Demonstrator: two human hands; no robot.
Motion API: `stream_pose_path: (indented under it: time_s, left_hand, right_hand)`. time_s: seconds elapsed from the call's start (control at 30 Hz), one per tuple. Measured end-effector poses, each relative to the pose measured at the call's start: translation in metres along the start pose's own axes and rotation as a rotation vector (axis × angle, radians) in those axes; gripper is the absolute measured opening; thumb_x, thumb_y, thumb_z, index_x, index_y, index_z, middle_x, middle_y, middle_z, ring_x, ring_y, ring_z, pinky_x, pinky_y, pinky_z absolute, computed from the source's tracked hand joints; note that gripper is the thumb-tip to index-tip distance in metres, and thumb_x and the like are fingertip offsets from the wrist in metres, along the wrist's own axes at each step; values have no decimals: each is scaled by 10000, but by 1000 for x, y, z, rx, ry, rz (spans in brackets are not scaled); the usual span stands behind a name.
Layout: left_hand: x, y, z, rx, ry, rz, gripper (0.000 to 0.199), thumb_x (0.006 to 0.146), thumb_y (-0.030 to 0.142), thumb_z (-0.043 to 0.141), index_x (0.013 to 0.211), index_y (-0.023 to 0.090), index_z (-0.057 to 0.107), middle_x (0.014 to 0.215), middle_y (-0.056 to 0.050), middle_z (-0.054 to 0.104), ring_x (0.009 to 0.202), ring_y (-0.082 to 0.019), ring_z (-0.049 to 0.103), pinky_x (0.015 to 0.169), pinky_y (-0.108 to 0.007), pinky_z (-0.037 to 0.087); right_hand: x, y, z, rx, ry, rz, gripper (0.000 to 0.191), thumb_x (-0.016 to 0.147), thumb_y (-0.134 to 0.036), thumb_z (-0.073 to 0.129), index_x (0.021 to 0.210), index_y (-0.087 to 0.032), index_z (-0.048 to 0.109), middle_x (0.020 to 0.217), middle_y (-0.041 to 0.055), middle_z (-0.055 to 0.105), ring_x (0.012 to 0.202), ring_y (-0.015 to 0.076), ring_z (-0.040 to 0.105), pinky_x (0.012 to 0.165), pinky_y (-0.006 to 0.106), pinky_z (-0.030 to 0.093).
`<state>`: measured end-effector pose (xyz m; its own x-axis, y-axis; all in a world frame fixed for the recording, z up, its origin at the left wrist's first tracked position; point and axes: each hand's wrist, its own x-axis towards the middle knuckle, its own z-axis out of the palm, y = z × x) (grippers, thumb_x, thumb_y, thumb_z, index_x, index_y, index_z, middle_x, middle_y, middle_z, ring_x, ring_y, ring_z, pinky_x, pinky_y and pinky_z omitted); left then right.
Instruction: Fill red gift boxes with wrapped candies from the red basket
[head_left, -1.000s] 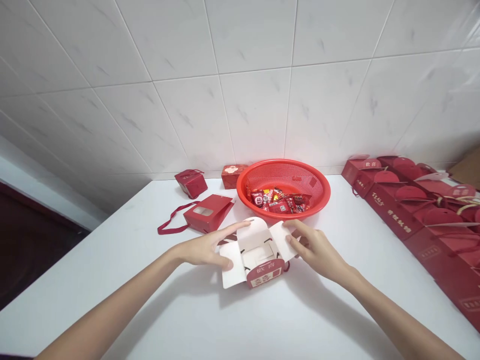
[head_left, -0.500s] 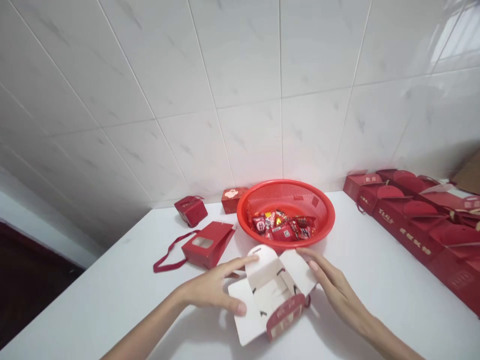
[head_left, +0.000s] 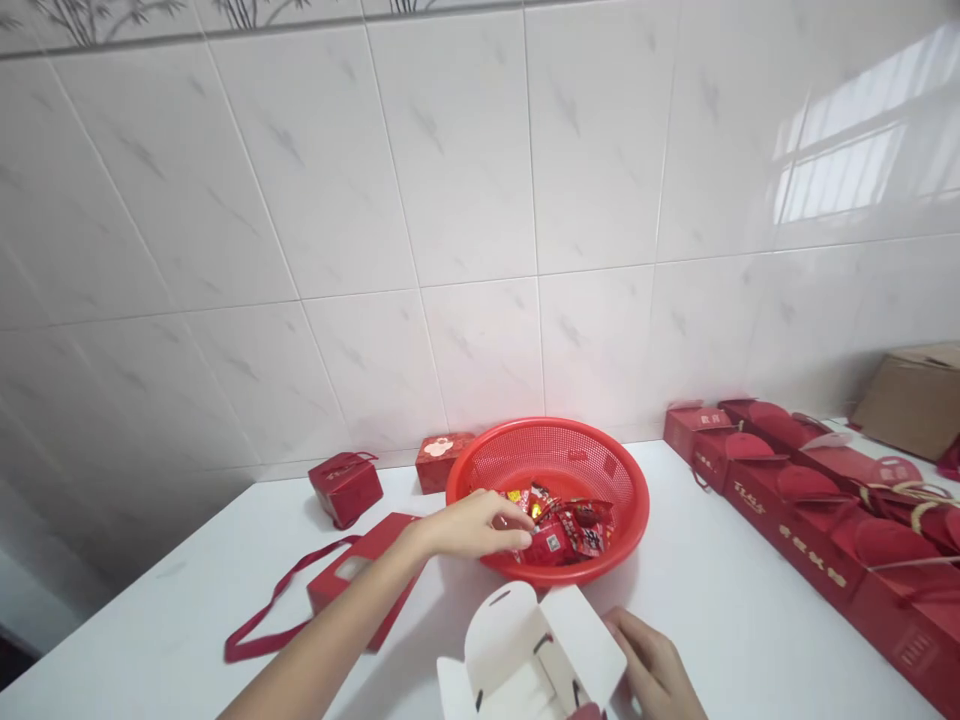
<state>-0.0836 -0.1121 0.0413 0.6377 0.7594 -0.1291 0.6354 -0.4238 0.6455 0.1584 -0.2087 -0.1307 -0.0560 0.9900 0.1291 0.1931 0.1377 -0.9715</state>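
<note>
Over the left side of a red plastic basket [head_left: 551,578], my left hand [head_left: 469,525] hovers at the wrapped snack packets [head_left: 577,530]. Its fingers are bent and the thumb stands apart from them, with nothing visible between. At the bottom edge lies an unfolded-top gift box [head_left: 502,640], white inside, its flaps spread open and its lower part cut off by the frame. My right hand [head_left: 652,665] grips this box by its right side, fingers curled at the flap.
A red box with a window [head_left: 349,567] and ribbon handle lies under my left forearm. Two small red boxes, a ribboned one [head_left: 345,488] and a flowered one [head_left: 442,460], stand near the wall. Rows of red gift boxes [head_left: 787,520] line the right side, with a cardboard box [head_left: 911,400] behind.
My left hand has let go of the gift box and moved up to the basket. My right hand stays at the box. The view has tilted upward, so everything sits lower.
</note>
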Motion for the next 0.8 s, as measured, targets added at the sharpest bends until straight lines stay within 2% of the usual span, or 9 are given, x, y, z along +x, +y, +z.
stream_pose_path:
  time_s: [0.07, 0.13, 0.27, 0.33, 0.4, 0.43, 0.5, 0.67, 0.8]
  left_hand:
    - [24, 0, 3, 174, -149, -41, 411, 870, 496, 609, 1165, 246, 751, 1100, -64, 768, 1020, -284, 696, 889, -339, 496]
    - [46, 1, 9, 321, -252, -121, 545, 784, 573, 674, 1211, 239, 728, 1150, -111, 751, 1046, -349, 685, 881, -393, 501]
    - [78, 1, 25, 395, -270, -257, 1086, 486, 562, 876, 1460, 242, 519, 1372, -208, 624, 1186, -454, 612, 947, -492, 485]
    - [90, -1, 34, 403, -254, -309, 1290, 379, 496, 928, 1535, 274, 400, 1548, -239, 426, 1234, -488, 576, 961, -524, 485]
    - [99, -4, 42, 435, -245, -324, 1391, 346, 429, 948, 1574, 274, 314, 1627, -264, 242, 1248, -515, 557, 966, -544, 488]
    - [104, -6, 44, 457, -247, -307, 1402, 362, 398, 948, 1586, 260, 280, 1630, -272, 222, 1259, -513, 549, 980, -540, 485]
    - [110, -9, 45, 502, -241, -239, 1344, 433, 348, 932, 1591, 227, 261, 1591, -267, 324, 1285, -480, 542, 1015, -505, 475]
    - [119, -15, 35, 531, -99, -131, 888, 613, 308, 841, 1430, 193, 513, 1332, -194, 636, 1208, -416, 612, 986, -454, 495]
    - [119, -16, 31, 500, -11, -116, 690, 653, 268, 785, 1315, 193, 607, 1252, -171, 685, 1181, -412, 622, 986, -461, 480]
  right_hand:
    - [1, 0, 1, 17, -23, 31, 562, 887, -703, 444, 681, -195, 570, 666, 25, 548, 643, 185, 479, 602, 293, 415]
    - [2, -2, 0, 33, -52, 46, 549, 882, -695, 447, 679, -195, 542, 652, 12, 517, 637, 177, 458, 603, 291, 394]
    - [1, -8, -3, 55, -97, 71, 481, 891, -625, 475, 700, -188, 538, 656, 4, 509, 639, 167, 444, 602, 286, 365]
    - [0, -11, -3, 65, -97, 68, 445, 896, -583, 492, 701, -186, 540, 673, 8, 529, 651, 166, 449, 610, 284, 363]
    - [0, -13, -2, 81, -94, 61, 417, 901, -548, 506, 699, -185, 538, 683, 10, 543, 668, 167, 459, 621, 283, 367]
    - [-1, -13, -2, 87, -94, 57, 406, 903, -534, 510, 695, -186, 532, 684, 9, 544, 675, 168, 462, 625, 282, 368]
    - [-1, -12, -1, 86, -91, 49, 392, 906, -511, 512, 685, -187, 520, 677, 5, 536, 674, 164, 457, 621, 279, 363]
    - [0, -10, -2, 46, -86, 49, 369, 909, -472, 493, 685, -182, 536, 669, 2, 535, 648, 155, 447, 601, 276, 349]
    - [1, -9, -3, 39, -95, 39, 367, 913, -464, 481, 684, -182, 536, 660, 0, 538, 649, 157, 465, 600, 276, 355]
